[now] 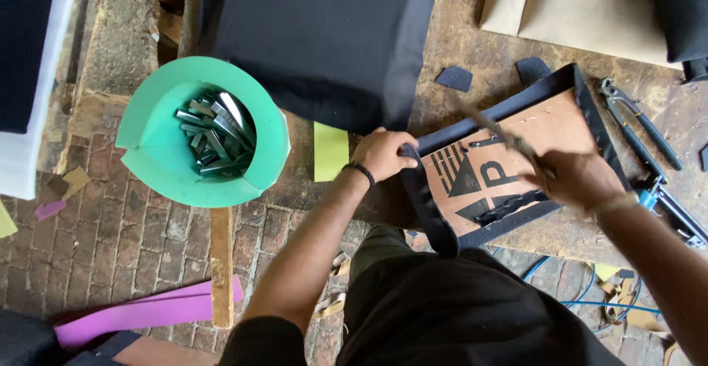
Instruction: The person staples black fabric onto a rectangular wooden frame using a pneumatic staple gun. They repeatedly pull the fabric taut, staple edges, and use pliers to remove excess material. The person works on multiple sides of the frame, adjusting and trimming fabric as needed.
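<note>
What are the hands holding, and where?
Left hand grips the fabric-edged cardboard panel at its left corner. Right hand grips a thin, blurred tool by its end.

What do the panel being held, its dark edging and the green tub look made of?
Panel: seemingly cardboard, matte brown with printed black shapes. Edging: dark fabric, soft folds wrapping the rim. Green tub: probably foam sheet, thick matte wall curled round; it holds shiny metal strips.
</note>
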